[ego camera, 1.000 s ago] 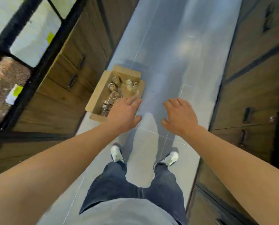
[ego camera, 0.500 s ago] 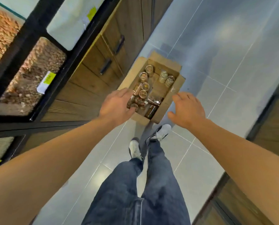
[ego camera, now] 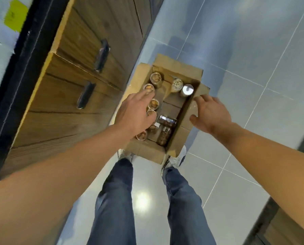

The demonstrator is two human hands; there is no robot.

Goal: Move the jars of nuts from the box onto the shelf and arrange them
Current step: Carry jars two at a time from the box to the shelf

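Only the head cam to go on here, looking pretty much straight down. The cardboard box [ego camera: 180, 137] sits on the grey tiled floor [ego camera: 245, 50], right up against the wooden cabinet [ego camera: 80, 71] with its dark handles, and my shoes are just at its near edge. The flaps are folded open.

The jars of nuts [ego camera: 155, 79] are all in the box. Several stand upright in a line along the left side, and I'm looking down at their clear tops with nuts showing through. Two more stand at the far right corner, one with greenish contents [ego camera: 177, 85] and touching it one with a shiny silver lid [ego camera: 188, 90]. A couple of jars [ego camera: 165, 129] lie on their sides near the front.

My left hand [ego camera: 136, 112] is over the left row, fingers stretched out and relaxed, fingertips at the second jar from the back. It isn't holding anything; I can't tell if it touches a lid. My right hand [ego camera: 210, 114] hovers at the box's right wall, fingers spread loose, thumb out, also holding nothing.
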